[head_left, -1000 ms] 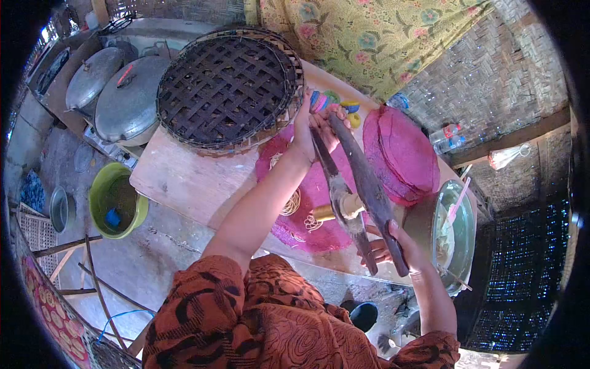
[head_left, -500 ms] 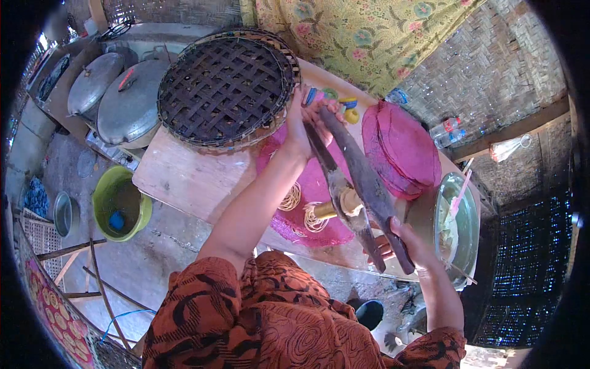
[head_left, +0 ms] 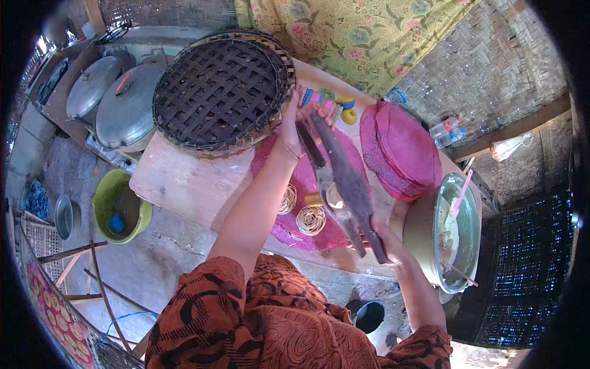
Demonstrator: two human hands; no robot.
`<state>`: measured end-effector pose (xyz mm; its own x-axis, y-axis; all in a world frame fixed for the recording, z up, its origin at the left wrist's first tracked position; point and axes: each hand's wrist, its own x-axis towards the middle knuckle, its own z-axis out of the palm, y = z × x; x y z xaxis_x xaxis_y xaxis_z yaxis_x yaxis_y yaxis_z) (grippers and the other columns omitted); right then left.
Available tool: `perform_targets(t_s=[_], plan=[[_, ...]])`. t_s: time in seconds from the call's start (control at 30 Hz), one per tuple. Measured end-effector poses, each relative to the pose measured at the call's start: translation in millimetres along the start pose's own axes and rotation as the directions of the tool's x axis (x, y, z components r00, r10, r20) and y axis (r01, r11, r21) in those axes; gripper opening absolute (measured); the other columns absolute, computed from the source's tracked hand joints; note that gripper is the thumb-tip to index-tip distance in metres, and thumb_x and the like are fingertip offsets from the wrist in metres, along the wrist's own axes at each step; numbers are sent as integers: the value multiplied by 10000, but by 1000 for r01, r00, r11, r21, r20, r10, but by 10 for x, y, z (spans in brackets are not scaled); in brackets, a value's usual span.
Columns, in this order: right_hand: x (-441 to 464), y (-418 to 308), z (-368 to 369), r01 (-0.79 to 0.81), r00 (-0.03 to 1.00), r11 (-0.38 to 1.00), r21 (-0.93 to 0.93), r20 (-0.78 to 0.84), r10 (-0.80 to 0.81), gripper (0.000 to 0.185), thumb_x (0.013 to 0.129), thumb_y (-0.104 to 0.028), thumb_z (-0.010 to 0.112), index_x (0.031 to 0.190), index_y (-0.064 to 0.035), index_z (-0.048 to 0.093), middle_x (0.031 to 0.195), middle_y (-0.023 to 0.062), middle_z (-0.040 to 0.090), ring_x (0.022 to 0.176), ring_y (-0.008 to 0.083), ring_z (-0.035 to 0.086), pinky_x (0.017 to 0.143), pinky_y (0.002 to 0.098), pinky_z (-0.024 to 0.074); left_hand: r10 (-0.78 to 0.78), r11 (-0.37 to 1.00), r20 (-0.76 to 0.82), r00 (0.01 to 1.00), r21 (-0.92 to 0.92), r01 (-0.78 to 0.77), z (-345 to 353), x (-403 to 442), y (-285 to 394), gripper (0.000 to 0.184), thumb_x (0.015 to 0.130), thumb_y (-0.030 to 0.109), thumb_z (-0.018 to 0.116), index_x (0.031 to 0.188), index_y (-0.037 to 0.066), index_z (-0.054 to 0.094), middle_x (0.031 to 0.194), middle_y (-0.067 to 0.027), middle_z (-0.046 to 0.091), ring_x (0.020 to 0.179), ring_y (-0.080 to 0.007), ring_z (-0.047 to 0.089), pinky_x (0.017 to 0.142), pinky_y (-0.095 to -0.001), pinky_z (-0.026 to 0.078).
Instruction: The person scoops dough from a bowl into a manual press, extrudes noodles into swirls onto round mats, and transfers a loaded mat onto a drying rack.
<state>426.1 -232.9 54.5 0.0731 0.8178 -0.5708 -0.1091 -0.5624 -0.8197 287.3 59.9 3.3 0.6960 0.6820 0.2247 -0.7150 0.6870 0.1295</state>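
My left hand [head_left: 300, 120] is closed around the upper ends of a dark two-lever wooden dough press [head_left: 347, 166]. The lower ends are gripped by my right hand [head_left: 393, 243]. Between the levers sits pale dough [head_left: 334, 195], and a brass-coloured cylinder [head_left: 314, 200] sticks out on the left. Under the press lies a pink round mesh sheet [head_left: 295, 237] bearing a coil of thin dough strands [head_left: 311, 221]. A second strand coil [head_left: 287, 200] rests to its left, partly behind my forearm.
A stack of pink mesh rounds [head_left: 402, 150] lies at the right of the table [head_left: 178, 172]. Beside it stands a large basin [head_left: 424, 227] with dough and a pink-handled utensil. Woven trays [head_left: 224, 92] sit at the back left, near lidded pots [head_left: 129, 107]. A green tub [head_left: 138, 218] is on the floor.
The press has moved slightly left and down, its levers now closer together. The right coil shows whole, no longer overlapped by the cylinder. Both hands keep their hold.
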Motion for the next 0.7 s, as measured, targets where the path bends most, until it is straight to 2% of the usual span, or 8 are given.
perform_targets(t_s=[0.1, 0.17, 0.23, 0.3, 0.37, 0.4, 0.53, 0.7], plan=[[-320, -367, 4, -65, 997, 985, 161, 46, 59, 688, 939, -607, 348, 1227, -6, 518, 1014, 152, 642, 904, 209, 640, 796, 345, 510, -7, 1000, -51, 999, -19, 6, 503, 51, -179, 546, 900, 626, 412, 762, 116, 547, 725, -43, 567, 740, -253, 575, 733, -444, 480], [-443, -382, -142, -115, 993, 986, 122, 23, 113, 725, 938, -624, 297, 1268, -4, 476, 1044, 184, 636, 932, 272, 649, 859, 407, 512, -63, 996, -50, 997, -59, 60, 287, 147, -352, 589, 888, 656, 389, 741, 106, 539, 725, -70, 564, 716, -272, 567, 729, -456, 467], [-578, -388, -211, -203, 979, 978, -53, -27, 202, 739, 935, -636, 280, 1251, -1, 486, 1018, 180, 639, 897, 268, 656, 825, 403, 524, -73, 981, -39, 997, -183, 65, -63, 189, -693, 671, 866, 703, 368, 755, 71, 562, 728, -112, 566, 726, -310, 557, 761, -474, 437], [-593, -348, -324, -263, 963, 965, -13, -58, 262, 738, 927, -648, 293, 1210, -2, 508, 961, 175, 644, 820, 250, 664, 738, 375, 539, -120, 972, -72, 990, -210, 102, -364, 225, -985, 692, 837, 739, 369, 738, 74, 532, 710, -104, 552, 712, -300, 548, 744, -461, 428], [-567, -337, -428, -328, 944, 923, -201, -104, 313, 842, 909, -693, 207, 1338, 6, 398, 931, 214, 651, 830, 290, 666, 746, 392, 527, -107, 969, -126, 986, -236, 75, -529, 236, -1157, 678, 834, 737, 373, 719, 85, 514, 682, -92, 533, 694, -294, 545, 734, -459, 426], [-494, -208, -615, -299, 954, 921, -251, -69, 291, 807, 907, -696, 230, 1249, -5, 472, 892, 197, 649, 798, 280, 665, 724, 381, 532, -101, 969, -115, 988, -235, 72, -499, 264, -1133, 662, 839, 729, 375, 715, 92, 507, 678, -89, 527, 663, -285, 540, 704, -448, 432], [-527, -264, -428, -215, 975, 960, -180, -100, 200, 758, 916, -673, 269, 1203, -10, 497, 887, 190, 649, 778, 274, 666, 707, 382, 544, -82, 976, -144, 986, -212, 50, -143, 319, -890, 652, 847, 726, 356, 715, 103, 498, 667, -83, 518, 628, -273, 540, 661, -435, 442], [-844, -449, -384, -261, 959, 953, -156, -156, 237, 726, 924, -657, 281, 1156, -13, 521, 848, 166, 653, 733, 245, 667, 664, 366, 550, -80, 991, -177, 981, -119, 59, 46, 165, -1080, 592, 892, 677, 319, 745, 130, 490, 650, -28, 489, 640, -226, 547, 663, -411, 464]])
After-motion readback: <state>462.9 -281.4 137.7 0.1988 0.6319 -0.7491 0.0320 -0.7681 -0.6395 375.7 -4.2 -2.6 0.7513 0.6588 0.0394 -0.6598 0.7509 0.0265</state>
